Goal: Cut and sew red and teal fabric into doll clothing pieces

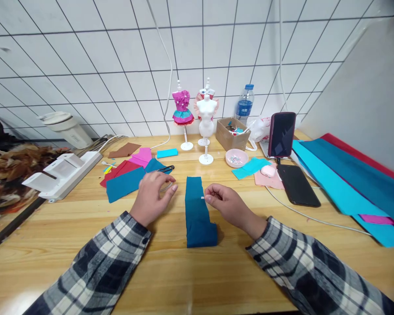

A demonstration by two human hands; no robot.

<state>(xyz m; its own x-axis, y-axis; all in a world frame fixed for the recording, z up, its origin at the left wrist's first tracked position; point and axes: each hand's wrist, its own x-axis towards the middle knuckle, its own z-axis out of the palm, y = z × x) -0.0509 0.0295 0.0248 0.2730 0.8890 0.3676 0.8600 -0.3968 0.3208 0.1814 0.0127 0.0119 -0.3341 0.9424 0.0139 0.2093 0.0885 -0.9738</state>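
Observation:
A folded strip of dark teal cloth [197,214] lies on the table between my hands, its near end turned out to the right. My right hand [228,203] is closed, thumb and forefinger pinching a small white strip [202,197] at the cloth's right edge. To the left of the cloth, my left hand [154,194] hovers or rests low with thumb and fingers apart. A pale curved edge shows beside its fingers; what it belongs to is hidden. Just beyond that hand lies a small black tool [167,168], partly covered.
Cloth pieces, including a red one [118,173], lie left. Behind stand a bare white mannequin [206,113], a dressed mannequin [183,107], a cardboard box [231,138] and a pink bowl [237,158]. A power strip [65,175] is left; a black phone [298,186] lies right.

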